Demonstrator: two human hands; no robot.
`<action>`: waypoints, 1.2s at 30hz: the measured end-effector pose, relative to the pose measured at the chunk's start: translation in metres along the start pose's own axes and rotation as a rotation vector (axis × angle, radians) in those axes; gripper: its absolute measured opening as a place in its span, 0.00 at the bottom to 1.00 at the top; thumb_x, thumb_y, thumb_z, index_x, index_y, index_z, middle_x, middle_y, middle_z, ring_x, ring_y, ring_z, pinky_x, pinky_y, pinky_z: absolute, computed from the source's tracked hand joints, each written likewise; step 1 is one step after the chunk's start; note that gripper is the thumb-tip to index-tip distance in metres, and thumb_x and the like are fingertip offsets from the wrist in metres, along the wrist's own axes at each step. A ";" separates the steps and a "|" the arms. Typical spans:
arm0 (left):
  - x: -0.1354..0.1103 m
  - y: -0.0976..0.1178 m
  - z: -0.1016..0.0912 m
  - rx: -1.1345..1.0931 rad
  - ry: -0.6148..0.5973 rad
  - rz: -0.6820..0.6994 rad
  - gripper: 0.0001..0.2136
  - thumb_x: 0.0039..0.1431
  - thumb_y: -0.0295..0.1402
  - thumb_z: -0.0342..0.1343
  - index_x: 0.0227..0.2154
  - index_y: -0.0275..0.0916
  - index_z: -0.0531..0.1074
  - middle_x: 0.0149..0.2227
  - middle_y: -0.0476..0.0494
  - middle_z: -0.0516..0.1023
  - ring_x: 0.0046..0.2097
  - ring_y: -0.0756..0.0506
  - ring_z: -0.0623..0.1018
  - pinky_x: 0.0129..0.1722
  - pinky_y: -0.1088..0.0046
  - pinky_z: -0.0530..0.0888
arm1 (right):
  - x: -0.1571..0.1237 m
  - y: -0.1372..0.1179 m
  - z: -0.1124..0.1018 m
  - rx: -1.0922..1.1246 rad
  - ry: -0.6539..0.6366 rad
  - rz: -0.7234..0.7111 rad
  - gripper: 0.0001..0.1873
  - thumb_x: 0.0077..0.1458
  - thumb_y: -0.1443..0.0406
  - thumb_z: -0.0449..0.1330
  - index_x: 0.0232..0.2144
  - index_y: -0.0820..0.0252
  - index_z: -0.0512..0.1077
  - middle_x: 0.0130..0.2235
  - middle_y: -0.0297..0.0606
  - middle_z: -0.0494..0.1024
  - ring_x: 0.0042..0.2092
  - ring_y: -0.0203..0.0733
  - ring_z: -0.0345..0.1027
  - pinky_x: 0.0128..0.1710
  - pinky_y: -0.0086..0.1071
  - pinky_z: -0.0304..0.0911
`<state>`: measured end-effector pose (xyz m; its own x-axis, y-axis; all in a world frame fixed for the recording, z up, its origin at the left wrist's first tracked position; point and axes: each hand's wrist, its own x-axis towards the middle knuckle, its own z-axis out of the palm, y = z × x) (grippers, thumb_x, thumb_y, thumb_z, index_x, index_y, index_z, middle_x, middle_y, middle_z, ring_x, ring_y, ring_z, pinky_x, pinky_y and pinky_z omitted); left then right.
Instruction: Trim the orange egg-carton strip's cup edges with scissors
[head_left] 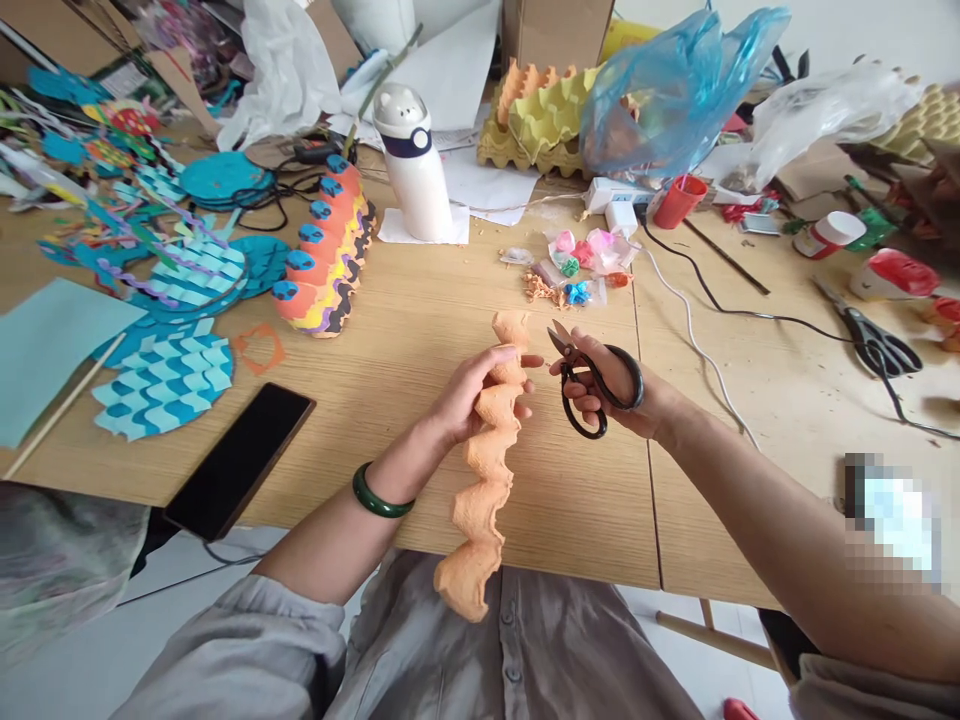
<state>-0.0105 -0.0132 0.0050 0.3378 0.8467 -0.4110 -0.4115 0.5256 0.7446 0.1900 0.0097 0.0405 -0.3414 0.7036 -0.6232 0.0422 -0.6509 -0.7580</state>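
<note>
My left hand [480, 390] is closed around the upper part of an orange strip of egg carton [486, 455]. The strip runs toward me in a row of several bumpy cups, and its lower end hangs past the table edge in front of the grey shirt. In my right hand [604, 375] is a pair of black-handled scissors [581, 385], gripped by the handles. Their blades are slightly parted and point up and left, beside the strip's far end without touching it. Small orange scraps [541, 288] lie just beyond the blades.
A painted egg-carton piece [330, 250] and a white bottle [412, 180] stand at the back left. A dark phone [240, 460] lies near the front edge. Wrapped coloured clay [589, 250], a red cup [679, 203], cables and more scissors [874, 335] are on the right.
</note>
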 end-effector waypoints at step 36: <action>0.058 0.065 0.031 0.340 -0.276 0.046 0.17 0.54 0.38 0.63 0.44 0.35 0.79 0.52 0.34 0.81 0.41 0.44 0.81 0.30 0.72 0.79 | 0.004 0.054 -0.074 0.462 -0.217 -0.314 0.27 0.57 0.41 0.63 0.41 0.57 0.72 0.25 0.27 0.66 0.20 0.31 0.53 0.16 0.26 0.58</action>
<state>0.0083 0.0670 0.0456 0.5579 0.7907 -0.2521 -0.1452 0.3920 0.9084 0.2604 -0.0014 -0.0174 -0.4579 0.8395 -0.2925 -0.4874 -0.5122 -0.7072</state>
